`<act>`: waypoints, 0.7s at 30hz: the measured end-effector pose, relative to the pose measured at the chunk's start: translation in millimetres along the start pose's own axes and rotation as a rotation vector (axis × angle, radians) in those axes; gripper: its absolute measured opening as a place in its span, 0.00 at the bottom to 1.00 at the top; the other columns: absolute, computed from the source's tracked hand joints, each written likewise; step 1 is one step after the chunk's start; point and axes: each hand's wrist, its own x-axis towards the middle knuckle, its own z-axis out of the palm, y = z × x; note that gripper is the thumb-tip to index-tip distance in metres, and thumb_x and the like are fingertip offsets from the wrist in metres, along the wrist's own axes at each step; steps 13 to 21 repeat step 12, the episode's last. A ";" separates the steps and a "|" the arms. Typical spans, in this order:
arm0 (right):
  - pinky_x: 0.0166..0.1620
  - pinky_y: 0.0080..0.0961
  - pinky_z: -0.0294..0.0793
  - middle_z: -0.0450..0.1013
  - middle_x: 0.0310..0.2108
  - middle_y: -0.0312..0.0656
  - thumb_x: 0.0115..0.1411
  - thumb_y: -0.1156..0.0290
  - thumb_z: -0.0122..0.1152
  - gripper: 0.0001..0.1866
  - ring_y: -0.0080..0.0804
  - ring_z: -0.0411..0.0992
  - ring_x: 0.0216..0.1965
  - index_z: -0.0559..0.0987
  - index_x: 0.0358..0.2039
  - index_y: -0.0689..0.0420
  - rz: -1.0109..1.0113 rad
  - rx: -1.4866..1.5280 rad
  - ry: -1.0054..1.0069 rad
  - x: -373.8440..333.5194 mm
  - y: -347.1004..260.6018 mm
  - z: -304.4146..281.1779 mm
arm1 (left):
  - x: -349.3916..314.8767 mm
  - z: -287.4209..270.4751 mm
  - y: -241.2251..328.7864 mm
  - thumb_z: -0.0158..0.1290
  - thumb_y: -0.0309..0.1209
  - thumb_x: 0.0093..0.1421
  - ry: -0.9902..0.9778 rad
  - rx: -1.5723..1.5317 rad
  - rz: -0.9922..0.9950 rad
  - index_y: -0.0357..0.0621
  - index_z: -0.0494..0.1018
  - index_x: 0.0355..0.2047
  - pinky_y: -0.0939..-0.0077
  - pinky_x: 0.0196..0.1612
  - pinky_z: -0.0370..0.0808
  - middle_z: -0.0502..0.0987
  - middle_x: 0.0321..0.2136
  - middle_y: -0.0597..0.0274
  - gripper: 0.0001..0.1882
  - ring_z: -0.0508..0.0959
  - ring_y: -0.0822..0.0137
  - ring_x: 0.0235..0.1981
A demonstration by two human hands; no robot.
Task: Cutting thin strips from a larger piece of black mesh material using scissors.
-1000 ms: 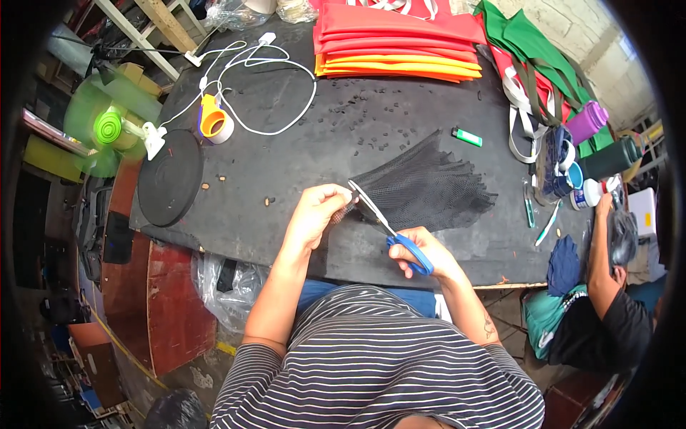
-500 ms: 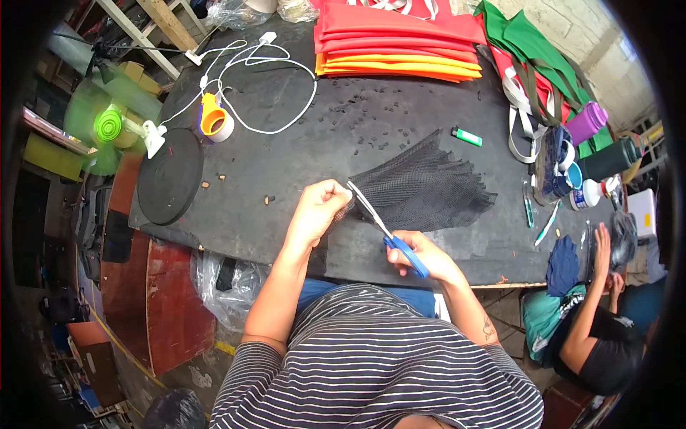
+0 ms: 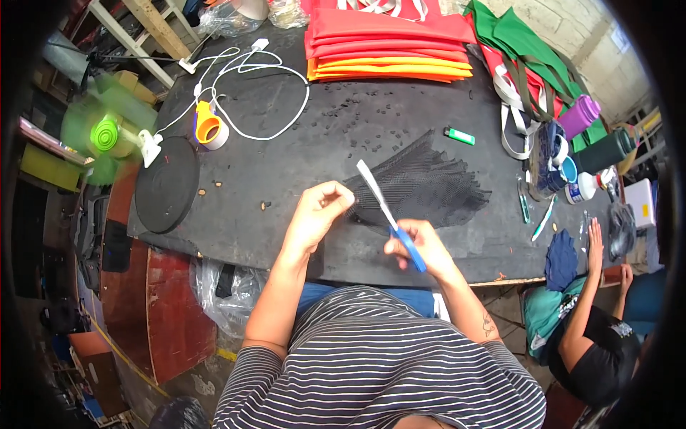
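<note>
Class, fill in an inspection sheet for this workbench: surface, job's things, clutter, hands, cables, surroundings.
Surface: black table, small dark scraps scattered on it.
Job's things: black mesh fanned out; blue-handled scissors, blades closed, over it.
Clutter: tape roll, black disc, green lighter, red and orange bags, bottles.
Hands: left hand pinches the mesh edge; right hand grips the scissors.
Cables: white cable looped at the far side.
Surroundings: green fan; another person seated at the right.
</note>
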 end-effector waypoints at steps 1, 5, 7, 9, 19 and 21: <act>0.22 0.13 0.66 0.69 0.20 0.34 0.45 0.67 0.68 0.15 0.17 0.67 0.19 0.69 0.25 0.58 -0.039 -0.005 0.031 4.8 -2.2 -2.4 | 0.7 3.6 -2.3 0.55 0.27 0.51 -0.002 0.095 0.069 0.39 0.74 0.26 0.84 0.32 0.66 0.69 0.25 0.68 0.04 0.69 0.76 0.28; 0.34 0.16 0.66 0.68 0.27 0.33 0.37 0.73 0.71 0.23 0.18 0.65 0.28 0.67 0.32 0.58 -0.442 -0.012 0.134 24.9 -6.9 2.6 | 2.2 41.8 15.1 0.55 0.26 0.51 -0.117 0.148 0.210 0.38 0.75 0.26 0.83 0.33 0.66 0.69 0.26 0.66 0.04 0.69 0.75 0.29; 0.31 0.18 0.69 0.69 0.23 0.36 0.39 0.77 0.66 0.19 0.21 0.68 0.25 0.66 0.30 0.58 -0.353 0.050 0.217 29.1 -19.5 6.7 | 10.2 49.2 8.2 0.54 0.26 0.52 -0.084 0.110 0.269 0.39 0.73 0.31 0.83 0.32 0.66 0.69 0.26 0.68 0.06 0.68 0.78 0.28; 0.26 0.22 0.72 0.69 0.20 0.39 0.41 0.80 0.59 0.12 0.26 0.70 0.19 0.66 0.26 0.59 -0.434 0.211 0.263 30.0 -39.4 -4.0 | 13.7 49.2 11.9 0.52 0.32 0.56 -0.142 0.034 0.188 0.42 0.64 0.45 0.86 0.37 0.65 0.68 0.30 0.71 0.17 0.67 0.80 0.31; 0.27 0.21 0.71 0.69 0.19 0.39 0.41 0.78 0.58 0.13 0.26 0.70 0.20 0.65 0.28 0.59 -0.523 0.055 0.386 27.8 -53.3 -36.0 | 6.3 37.8 9.8 0.52 0.36 0.56 -0.293 0.012 -0.002 0.42 0.63 0.46 0.81 0.48 0.62 0.69 0.39 0.62 0.20 0.67 0.72 0.44; 0.27 0.21 0.71 0.69 0.19 0.39 0.41 0.78 0.58 0.13 0.26 0.70 0.20 0.65 0.28 0.59 -0.523 0.055 0.386 27.8 -53.3 -36.0 | 6.3 37.8 9.8 0.52 0.36 0.56 -0.293 0.012 -0.002 0.42 0.63 0.46 0.81 0.48 0.62 0.69 0.39 0.62 0.20 0.67 0.72 0.44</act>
